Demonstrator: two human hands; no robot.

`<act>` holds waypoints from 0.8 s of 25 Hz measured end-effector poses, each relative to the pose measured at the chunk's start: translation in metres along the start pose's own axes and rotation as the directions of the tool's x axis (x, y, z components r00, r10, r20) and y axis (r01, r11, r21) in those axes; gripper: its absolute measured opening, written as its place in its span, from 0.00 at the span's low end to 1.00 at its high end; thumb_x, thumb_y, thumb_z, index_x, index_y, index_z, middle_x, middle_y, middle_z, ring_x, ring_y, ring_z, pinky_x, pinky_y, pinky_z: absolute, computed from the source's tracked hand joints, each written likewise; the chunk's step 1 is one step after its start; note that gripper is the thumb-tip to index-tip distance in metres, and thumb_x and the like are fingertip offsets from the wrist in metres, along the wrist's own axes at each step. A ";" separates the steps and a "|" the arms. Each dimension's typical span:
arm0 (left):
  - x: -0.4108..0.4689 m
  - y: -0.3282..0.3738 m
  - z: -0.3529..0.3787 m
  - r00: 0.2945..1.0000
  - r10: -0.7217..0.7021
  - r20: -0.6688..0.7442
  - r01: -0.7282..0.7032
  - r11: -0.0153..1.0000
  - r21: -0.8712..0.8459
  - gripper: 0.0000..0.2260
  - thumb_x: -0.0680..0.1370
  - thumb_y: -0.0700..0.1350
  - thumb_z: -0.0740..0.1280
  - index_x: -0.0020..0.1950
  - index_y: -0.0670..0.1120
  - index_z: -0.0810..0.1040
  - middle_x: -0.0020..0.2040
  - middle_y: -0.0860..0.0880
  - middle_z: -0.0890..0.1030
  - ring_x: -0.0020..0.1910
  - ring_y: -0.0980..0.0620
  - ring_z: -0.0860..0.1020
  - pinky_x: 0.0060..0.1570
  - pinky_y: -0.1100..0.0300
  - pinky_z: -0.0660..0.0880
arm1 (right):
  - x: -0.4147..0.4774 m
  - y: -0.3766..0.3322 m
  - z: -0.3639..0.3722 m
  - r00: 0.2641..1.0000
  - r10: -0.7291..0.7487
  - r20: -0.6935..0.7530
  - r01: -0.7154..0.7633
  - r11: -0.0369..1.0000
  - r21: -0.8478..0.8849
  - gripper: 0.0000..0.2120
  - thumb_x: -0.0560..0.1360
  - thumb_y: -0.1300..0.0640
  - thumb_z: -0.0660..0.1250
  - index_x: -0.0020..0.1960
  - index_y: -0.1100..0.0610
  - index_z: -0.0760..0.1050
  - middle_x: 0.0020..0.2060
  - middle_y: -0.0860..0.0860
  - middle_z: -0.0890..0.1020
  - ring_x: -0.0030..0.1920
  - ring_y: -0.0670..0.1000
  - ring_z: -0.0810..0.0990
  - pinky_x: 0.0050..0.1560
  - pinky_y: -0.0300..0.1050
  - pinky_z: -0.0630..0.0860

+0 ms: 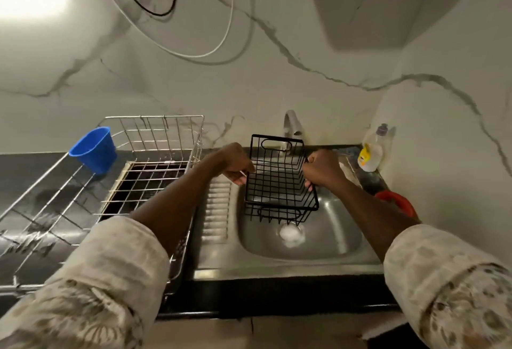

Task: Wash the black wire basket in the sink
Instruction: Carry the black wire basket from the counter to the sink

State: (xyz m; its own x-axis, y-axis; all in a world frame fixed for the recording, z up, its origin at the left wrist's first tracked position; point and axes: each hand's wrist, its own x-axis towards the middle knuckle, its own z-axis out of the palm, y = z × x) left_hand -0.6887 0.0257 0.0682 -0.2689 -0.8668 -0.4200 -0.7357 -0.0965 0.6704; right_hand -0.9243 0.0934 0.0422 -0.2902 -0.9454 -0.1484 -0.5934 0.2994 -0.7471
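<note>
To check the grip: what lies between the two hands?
The black wire basket lies between them; the left hand and right hand grip its sides over the sink, in the head view.

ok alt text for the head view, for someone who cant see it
A person's left hand and right hand grip a black wire basket by its sides above a steel sink, under the tap. A wire dish rack with a blue cup sits to the left; a soap bottle stands at right.
</note>
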 end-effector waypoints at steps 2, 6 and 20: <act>0.009 0.005 0.022 0.998 -0.056 -0.011 0.056 0.998 -0.001 0.10 0.77 0.40 0.71 0.55 0.36 0.79 0.47 0.38 0.85 0.43 0.42 0.86 0.46 0.47 0.84 | 0.009 0.016 -0.006 1.000 0.004 0.028 -0.003 0.999 -0.037 0.08 0.72 0.65 0.61 0.47 0.66 0.77 0.29 0.62 0.83 0.27 0.57 0.84 0.31 0.57 0.84; 0.021 0.001 0.058 0.992 -0.123 -0.026 0.123 0.992 0.001 0.12 0.78 0.45 0.72 0.52 0.37 0.80 0.42 0.42 0.86 0.35 0.49 0.86 0.34 0.59 0.83 | 0.029 0.046 -0.007 0.995 0.046 0.088 -0.038 0.995 -0.092 0.12 0.70 0.66 0.59 0.51 0.66 0.76 0.30 0.62 0.83 0.27 0.56 0.84 0.27 0.51 0.82; 0.149 -0.067 0.171 0.973 -0.228 0.031 0.226 0.973 0.057 0.10 0.74 0.46 0.77 0.50 0.43 0.82 0.40 0.46 0.85 0.33 0.55 0.85 0.41 0.60 0.83 | 0.113 0.180 0.067 0.958 0.244 0.152 -0.191 0.935 -0.300 0.19 0.70 0.70 0.70 0.61 0.63 0.75 0.45 0.61 0.83 0.42 0.59 0.85 0.40 0.56 0.85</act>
State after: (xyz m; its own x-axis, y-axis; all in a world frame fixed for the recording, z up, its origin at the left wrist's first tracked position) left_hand -0.7860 -0.0134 -0.1438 -0.1134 -0.8065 -0.5802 -0.8118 -0.2614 0.5221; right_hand -1.0133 0.0322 -0.1523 -0.3086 -0.8519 -0.4231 -0.7243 0.4988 -0.4760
